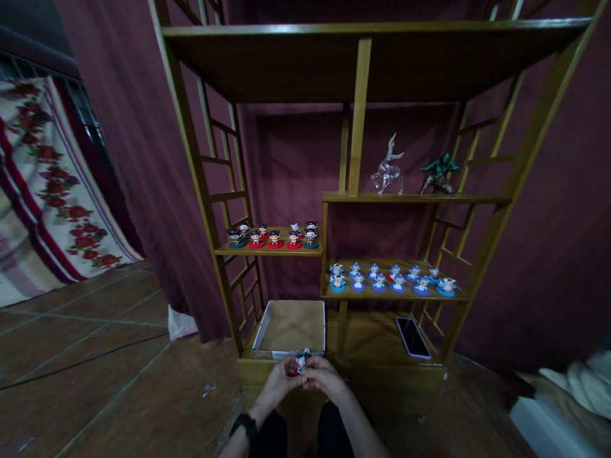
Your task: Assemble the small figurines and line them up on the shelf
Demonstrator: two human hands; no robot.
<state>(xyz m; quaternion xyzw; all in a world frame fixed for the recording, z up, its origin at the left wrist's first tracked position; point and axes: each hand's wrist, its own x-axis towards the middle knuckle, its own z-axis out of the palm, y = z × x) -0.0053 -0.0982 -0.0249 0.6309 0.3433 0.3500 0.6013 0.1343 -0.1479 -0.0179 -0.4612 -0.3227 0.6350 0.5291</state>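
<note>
Both my hands meet low in the middle, in front of a wooden shelf unit (pixel 356 114). My left hand (pixel 280 380) and my right hand (pixel 323 376) pinch together a small figurine (pixel 300 364) with red and white parts; its details are too small to make out. Just behind them an open white box (pixel 292 326) with a brown inside rests on the bottom shelf. A black band sits on my left wrist (pixel 244 422).
Several red-based figurines (pixel 274 238) line the left middle shelf, and several blue-based ones (pixel 389 278) the right lower shelf. A glass deer (pixel 388 169) and a green figure (pixel 438 173) stand higher. A phone (pixel 412 337) lies on the bottom shelf. Floral cloth (pixel 42 191) hangs at left.
</note>
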